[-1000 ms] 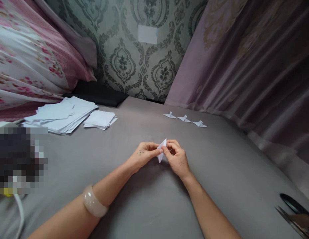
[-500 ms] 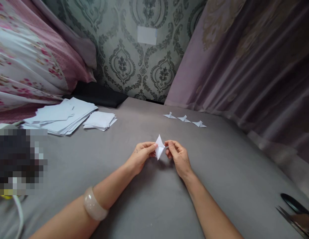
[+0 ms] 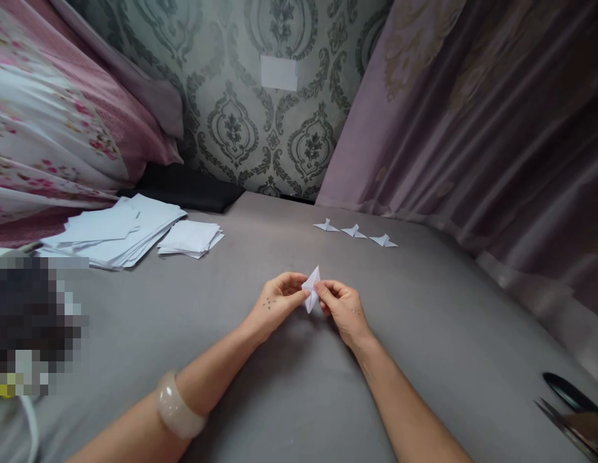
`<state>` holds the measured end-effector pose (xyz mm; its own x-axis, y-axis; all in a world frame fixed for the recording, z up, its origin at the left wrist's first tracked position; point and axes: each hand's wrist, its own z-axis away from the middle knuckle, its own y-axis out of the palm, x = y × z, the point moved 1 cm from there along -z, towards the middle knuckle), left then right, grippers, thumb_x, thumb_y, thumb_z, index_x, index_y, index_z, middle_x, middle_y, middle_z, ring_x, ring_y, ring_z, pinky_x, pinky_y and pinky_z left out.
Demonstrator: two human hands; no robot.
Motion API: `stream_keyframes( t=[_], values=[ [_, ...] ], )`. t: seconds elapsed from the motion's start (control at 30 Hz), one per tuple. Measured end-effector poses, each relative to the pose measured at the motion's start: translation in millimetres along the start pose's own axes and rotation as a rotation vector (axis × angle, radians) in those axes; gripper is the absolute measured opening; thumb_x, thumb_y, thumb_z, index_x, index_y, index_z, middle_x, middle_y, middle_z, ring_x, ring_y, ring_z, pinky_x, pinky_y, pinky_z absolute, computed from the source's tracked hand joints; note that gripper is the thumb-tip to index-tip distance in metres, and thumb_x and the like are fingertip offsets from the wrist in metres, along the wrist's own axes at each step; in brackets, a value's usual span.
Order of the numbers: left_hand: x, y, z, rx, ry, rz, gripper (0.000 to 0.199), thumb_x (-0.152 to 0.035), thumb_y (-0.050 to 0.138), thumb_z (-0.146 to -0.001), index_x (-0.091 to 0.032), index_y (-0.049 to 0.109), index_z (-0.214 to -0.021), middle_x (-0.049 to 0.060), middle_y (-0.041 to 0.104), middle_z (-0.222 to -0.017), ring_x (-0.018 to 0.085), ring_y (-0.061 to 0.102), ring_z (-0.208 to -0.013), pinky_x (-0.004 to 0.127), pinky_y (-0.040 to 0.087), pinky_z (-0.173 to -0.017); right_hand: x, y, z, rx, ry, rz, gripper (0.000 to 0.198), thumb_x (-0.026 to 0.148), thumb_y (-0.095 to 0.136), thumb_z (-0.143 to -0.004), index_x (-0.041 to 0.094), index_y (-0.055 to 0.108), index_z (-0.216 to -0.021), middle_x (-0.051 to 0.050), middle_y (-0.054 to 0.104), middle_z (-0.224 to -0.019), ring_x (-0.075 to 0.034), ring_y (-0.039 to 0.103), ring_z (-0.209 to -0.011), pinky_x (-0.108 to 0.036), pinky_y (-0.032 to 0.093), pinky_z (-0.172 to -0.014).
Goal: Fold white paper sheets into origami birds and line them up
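Left hand (image 3: 278,302) and right hand (image 3: 346,308) pinch folded white paper (image 3: 312,280) between thumb and fingers, 1 side each, paper up off grey cloth surface (image 3: 289,411). 3 small folded pieces (image 3: 353,232) in a row beyond, to the right; stack of small sheets (image 3: 190,236) beyond left, beside bigger paper pile (image 3: 103,226).

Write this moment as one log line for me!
left hand: pinches folded white paper | right hand: pinches same paper | farther back, right: three folded papers in a row | farther back, left: two paper stacks
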<state>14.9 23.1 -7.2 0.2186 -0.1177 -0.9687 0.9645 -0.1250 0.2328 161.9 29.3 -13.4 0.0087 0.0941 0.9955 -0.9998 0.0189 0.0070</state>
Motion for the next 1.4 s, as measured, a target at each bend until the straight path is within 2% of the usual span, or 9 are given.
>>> stream_keyframes(
  t=[0.17,0.43,0.77,0.93,1.07,1.13,1.27,1.33,1.4],
  values=[
    [-0.1,1.0,-0.7,-0.027,-0.012,0.001,0.029,-0.031,0.075,-0.063,-0.014,0.062,-0.083,0.003,0.067,-0.078,0.014,0.061,-0.073,0.026,0.046,-0.073,-1.5,-1.1,-0.4,0.027,0.034,-0.028,0.040,0.050,0.072,-0.065,0.012,0.065,-0.076,0.006,0.047,-0.047,-0.005,0.034,-0.041,-0.020,0.023,-0.042],
    [-1.3,-1.1,0.4,-0.099,-0.042,-0.111,0.021,-0.033,0.071,-0.067,-0.013,0.066,-0.070,0.002,0.064,-0.062,0.012,0.057,-0.059,0.023,0.043,-0.061,-0.8,2.4,2.0,0.027,0.046,-0.019,0.040,0.051,0.072,-0.063,0.013,0.065,-0.073,0.006,0.047,-0.047,-0.005,0.034,-0.040,-0.020,0.024,-0.040],
    [0.8,-5.4,0.3,-0.140,-0.106,-0.039,0.021,-0.033,0.070,-0.067,-0.013,0.067,-0.070,0.005,0.065,-0.064,0.012,0.057,-0.060,0.022,0.040,-0.056,-1.2,3.4,2.3,0.065,0.013,-0.019,0.041,0.053,0.067,-0.069,0.013,0.065,-0.076,0.004,0.050,-0.050,-0.006,0.038,-0.042,-0.019,0.029,-0.040],
    [3.9,-7.3,-1.4,-0.131,-0.118,-0.043,0.023,-0.034,0.069,-0.068,-0.012,0.066,-0.074,0.004,0.064,-0.065,0.012,0.057,-0.062,0.022,0.040,-0.057,0.3,2.8,2.3,0.037,0.006,0.008,0.037,0.049,0.071,-0.066,0.013,0.065,-0.074,0.004,0.052,-0.050,-0.007,0.040,-0.041,-0.020,0.031,-0.041],
    [3.0,-5.0,-0.5,-0.229,0.036,-0.147,0.026,-0.034,0.069,-0.069,-0.015,0.064,-0.086,0.006,0.067,-0.084,0.016,0.060,-0.077,0.024,0.044,-0.065,-0.4,1.8,2.7,-0.130,-0.194,0.192,0.026,0.042,0.066,-0.073,0.016,0.064,-0.070,-0.001,0.061,-0.060,-0.011,0.052,-0.052,-0.024,0.042,-0.052],
    [1.8,-2.1,0.4,-0.181,0.066,-0.138,0.029,-0.034,0.069,-0.069,-0.015,0.064,-0.091,0.007,0.067,-0.094,0.019,0.061,-0.087,0.026,0.046,-0.073,0.1,3.3,4.9,-0.171,-0.340,0.315,0.022,0.038,0.063,-0.077,0.017,0.065,-0.071,-0.002,0.064,-0.067,-0.014,0.057,-0.060,-0.026,0.046,-0.059],
    [0.5,2.5,1.4,0.052,-0.007,0.027,0.037,-0.030,0.070,-0.068,-0.013,0.065,-0.100,0.011,0.068,-0.102,0.022,0.061,-0.098,0.032,0.046,-0.086,2.8,10.6,12.4,-0.063,-0.564,0.474,0.019,0.029,0.052,-0.085,0.020,0.069,-0.082,-0.005,0.066,-0.081,-0.015,0.061,-0.072,-0.026,0.047,-0.064],
    [1.4,1.5,0.7,0.085,-0.031,0.101,0.040,-0.031,0.071,-0.068,-0.012,0.064,-0.103,0.012,0.068,-0.101,0.023,0.062,-0.097,0.033,0.046,-0.086,3.7,13.2,15.0,-0.009,-0.610,0.501,0.022,0.025,0.049,-0.087,0.021,0.070,-0.089,-0.006,0.066,-0.088,-0.016,0.062,-0.078,-0.026,0.048,-0.067],
    [3.4,-1.2,-0.9,0.066,-0.055,0.139,0.040,-0.034,0.072,-0.069,-0.012,0.065,-0.101,0.012,0.069,-0.098,0.021,0.063,-0.093,0.032,0.047,-0.084,3.6,13.7,15.6,0.022,-0.608,0.488,0.022,0.024,0.048,-0.086,0.022,0.070,-0.092,-0.006,0.067,-0.089,-0.017,0.062,-0.079,-0.026,0.048,-0.068]
  ],
)
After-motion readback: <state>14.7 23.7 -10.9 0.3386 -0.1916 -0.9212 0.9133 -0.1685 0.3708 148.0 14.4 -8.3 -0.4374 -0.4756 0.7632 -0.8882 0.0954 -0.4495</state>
